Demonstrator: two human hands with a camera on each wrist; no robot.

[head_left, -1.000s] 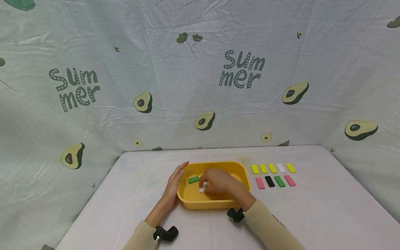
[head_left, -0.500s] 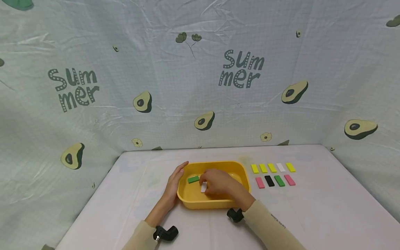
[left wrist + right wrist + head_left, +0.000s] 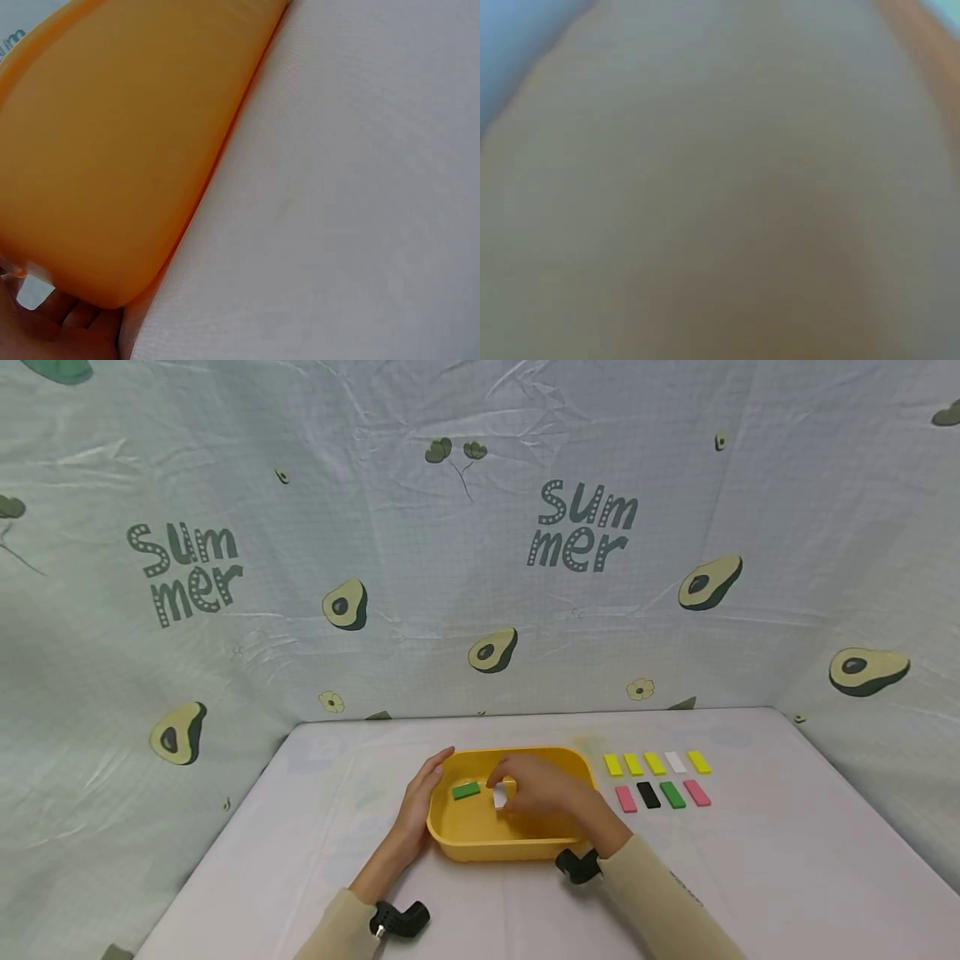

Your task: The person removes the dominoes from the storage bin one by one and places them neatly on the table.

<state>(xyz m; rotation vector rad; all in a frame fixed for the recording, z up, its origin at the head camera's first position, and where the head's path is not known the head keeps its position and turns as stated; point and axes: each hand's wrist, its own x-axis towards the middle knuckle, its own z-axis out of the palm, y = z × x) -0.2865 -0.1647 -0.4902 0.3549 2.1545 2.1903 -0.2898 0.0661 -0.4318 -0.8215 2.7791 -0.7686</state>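
1. Head view, lower centre of the frame: a yellow tray (image 3: 480, 847) sits on the tabletop (image 3: 750, 877), and both hands are at it.
2. The right hand (image 3: 543, 789) reaches into the tray, its fingers (image 3: 510, 787) curled and pinching a small white block (image 3: 499, 796) just above the tray floor.
3. A green block (image 3: 466, 791) lies flat in the tray, just left of the white one and apart from it.
4. The left hand (image 3: 420, 802) rests against the tray's left wall with its fingers straight and laid along the rim.
5. Left wrist view shows that orange-yellow wall (image 3: 112, 150) filling the upper left of the frame, with fingertips (image 3: 52, 322) at the lower left corner beneath its edge.
6. Right wrist view is a blur of tan and gives no detail.
7. To the right of the tray, two rows of blocks lie on the tabletop: a far row (image 3: 656, 763) of yellow pieces with one white among them, and a near row (image 3: 660, 795) of pink, black, green and pink.
8. An avocado-print cloth (image 3: 480, 568) covers the upper part of the frame.
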